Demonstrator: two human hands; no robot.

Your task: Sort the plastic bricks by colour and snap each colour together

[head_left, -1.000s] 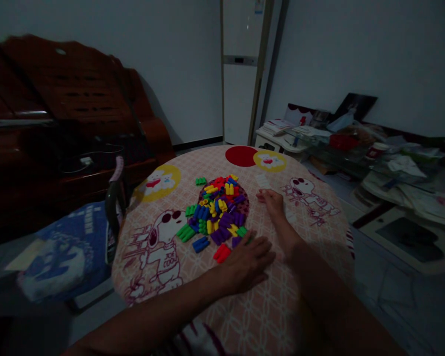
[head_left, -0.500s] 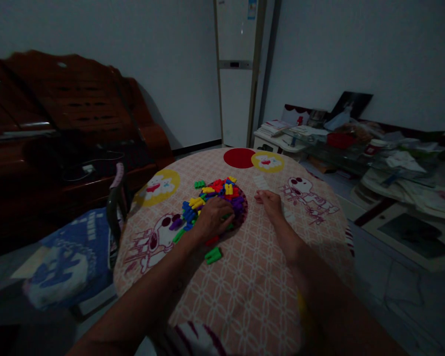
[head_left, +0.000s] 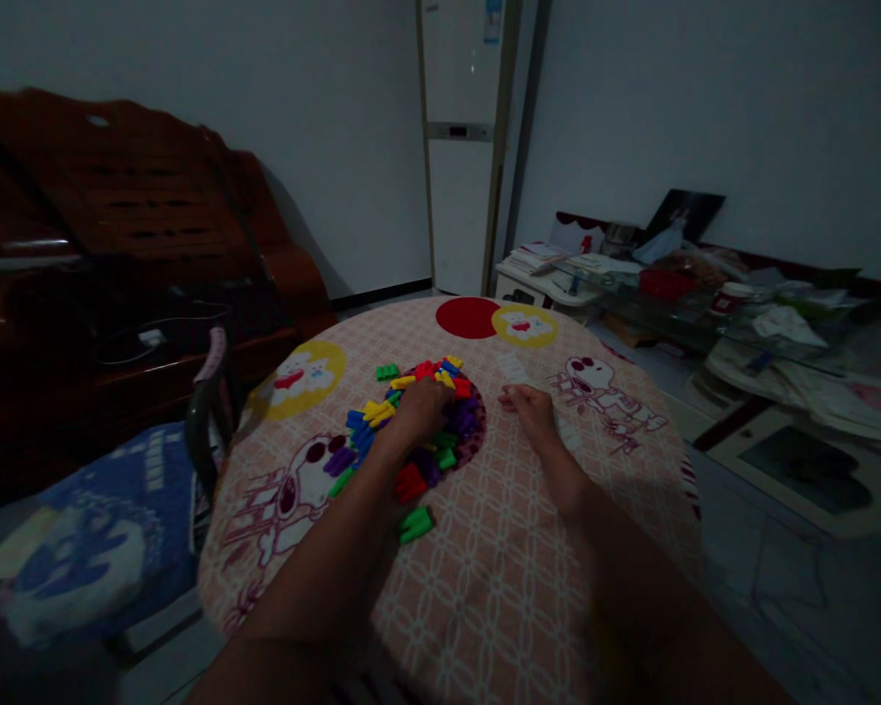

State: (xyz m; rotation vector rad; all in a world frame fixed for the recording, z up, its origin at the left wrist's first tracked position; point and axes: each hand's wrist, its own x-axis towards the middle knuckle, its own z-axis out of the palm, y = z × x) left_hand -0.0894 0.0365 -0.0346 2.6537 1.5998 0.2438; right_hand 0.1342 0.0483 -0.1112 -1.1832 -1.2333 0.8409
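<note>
A pile of small plastic building blocks (head_left: 377, 411) in blue, yellow, red, green and purple lies on a dark red round print. My left hand (head_left: 422, 406) reaches down into the upper part of this pile, its fingertips hidden among the pieces. My right hand (head_left: 530, 406) is closed like a fist over the cloth, right of the pile; whatever its fingers hold, if anything, does not show. Just beyond it lies a pale ridged strip (head_left: 512, 368). A green block (head_left: 415, 526) and a red block (head_left: 411, 484) sit at the near side of the pile.
The round table (head_left: 499, 548) has a patterned pink cloth. A chair with a blue cover (head_left: 132, 509) stands at the left, before a wooden sofa (head_left: 154, 206). To the right, a cluttered glass-topped cabinet (head_left: 653, 284) lines the wall. A tall white cabinet-like unit (head_left: 462, 206) fills the corner.
My left hand has moved away from me, farther into the pile, uncovering green, red and purple blocks on the near side. My right hand stays closed in nearly the same place. The view has shifted slightly.
</note>
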